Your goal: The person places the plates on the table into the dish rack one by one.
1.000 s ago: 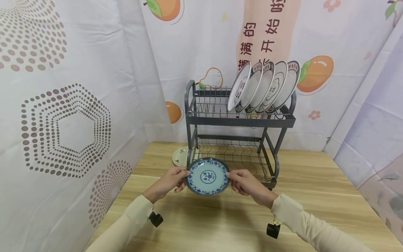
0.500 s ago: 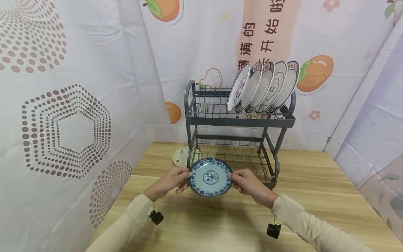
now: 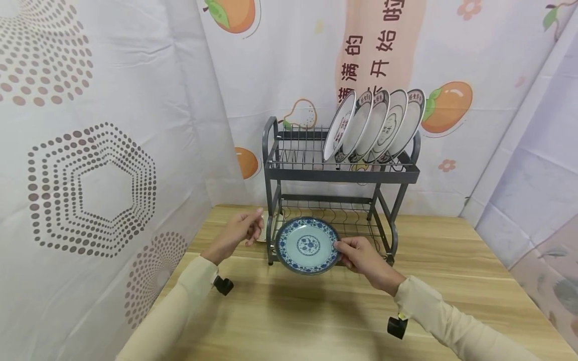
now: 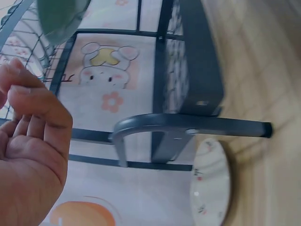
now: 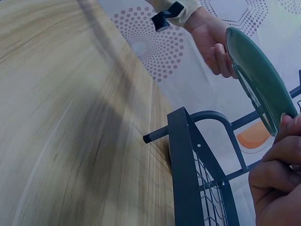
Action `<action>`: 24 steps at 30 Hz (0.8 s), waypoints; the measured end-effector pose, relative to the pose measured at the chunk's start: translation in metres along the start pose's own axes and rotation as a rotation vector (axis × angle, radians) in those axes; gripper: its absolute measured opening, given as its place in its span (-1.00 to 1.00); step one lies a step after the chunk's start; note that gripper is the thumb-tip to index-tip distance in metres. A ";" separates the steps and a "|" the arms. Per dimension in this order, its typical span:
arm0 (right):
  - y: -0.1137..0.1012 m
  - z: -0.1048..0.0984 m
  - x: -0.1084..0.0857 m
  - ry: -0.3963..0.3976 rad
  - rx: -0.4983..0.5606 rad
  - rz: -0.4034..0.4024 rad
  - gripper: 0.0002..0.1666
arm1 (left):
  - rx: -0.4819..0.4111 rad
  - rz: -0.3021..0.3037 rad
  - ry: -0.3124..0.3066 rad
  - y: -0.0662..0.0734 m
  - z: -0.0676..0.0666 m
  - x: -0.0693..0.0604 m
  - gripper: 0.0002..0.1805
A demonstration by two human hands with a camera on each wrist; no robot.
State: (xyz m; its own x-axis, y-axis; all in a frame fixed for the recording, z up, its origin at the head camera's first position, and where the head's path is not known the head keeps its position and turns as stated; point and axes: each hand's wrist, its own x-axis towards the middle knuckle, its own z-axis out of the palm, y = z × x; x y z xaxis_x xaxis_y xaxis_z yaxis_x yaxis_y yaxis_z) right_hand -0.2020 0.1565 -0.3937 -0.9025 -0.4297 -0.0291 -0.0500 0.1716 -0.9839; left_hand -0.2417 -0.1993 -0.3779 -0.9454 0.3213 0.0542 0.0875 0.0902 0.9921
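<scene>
A blue-and-white patterned plate (image 3: pixel 307 245) is held up before the lower shelf of a dark metal dish rack (image 3: pixel 341 174). My right hand (image 3: pixel 367 263) pinches its right edge between thumb and fingers. In the right wrist view the plate's green underside (image 5: pixel 263 70) faces the camera. Left of the plate, and apart from it, my left hand (image 3: pixel 235 233) has loosely bent fingers with nothing in them. The left wrist view shows that hand (image 4: pixel 35 136) beside the rack's frame.
Several white plates (image 3: pixel 339 128) lean on edge in the right part of the rack's upper tier. A small white plate (image 4: pixel 210 183) lies on the wooden table (image 3: pixel 289 321) by the rack's left leg, mostly hidden in the head view. Patterned curtains (image 3: pixel 108 190) hang left and behind.
My left hand has let go of the plate's left edge and moved up and left. The right hand still holds the plate, which has shifted slightly right and up.
</scene>
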 end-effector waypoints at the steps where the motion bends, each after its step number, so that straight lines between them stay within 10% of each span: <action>1: 0.000 -0.001 -0.001 0.001 -0.002 -0.002 -0.60 | -0.007 0.016 0.019 0.003 -0.001 0.002 -0.44; 24: -0.008 -0.007 -0.006 0.010 -0.036 -0.009 -0.60 | -0.034 0.062 0.167 0.068 0.001 0.055 -0.26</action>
State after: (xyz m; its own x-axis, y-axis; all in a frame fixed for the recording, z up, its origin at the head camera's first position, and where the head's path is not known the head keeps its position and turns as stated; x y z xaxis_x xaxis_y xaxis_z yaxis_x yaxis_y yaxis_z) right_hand -0.1987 0.1639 -0.3843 -0.9060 -0.4228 -0.0187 -0.0730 0.1996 -0.9772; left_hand -0.2875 -0.1744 -0.3077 -0.9778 0.1639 0.1305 0.1390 0.0418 0.9894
